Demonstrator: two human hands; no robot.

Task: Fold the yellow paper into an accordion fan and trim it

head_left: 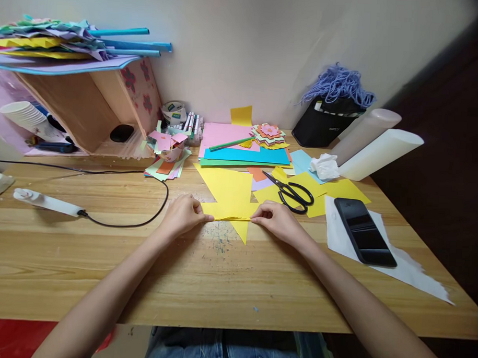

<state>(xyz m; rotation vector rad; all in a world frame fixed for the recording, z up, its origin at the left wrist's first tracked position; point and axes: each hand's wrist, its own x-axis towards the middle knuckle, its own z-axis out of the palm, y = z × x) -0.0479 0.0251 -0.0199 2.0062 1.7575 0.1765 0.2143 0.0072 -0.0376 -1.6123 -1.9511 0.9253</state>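
Note:
Between my two hands is a strip of yellow paper, with narrow folds layered along its near edge. My left hand pinches the strip's left end between thumb and fingers. At the right end, my right hand grips it the same way. Under the strip lies a larger yellow sheet, its pointed corners showing beyond and in front of the strip. Black-handled scissors lie just past my right hand, on yellow scraps.
A black phone rests on torn white paper at right. Behind are coloured sheets, a layered paper flower and a black yarn holder. A white charger with a black cable lies left, before a box.

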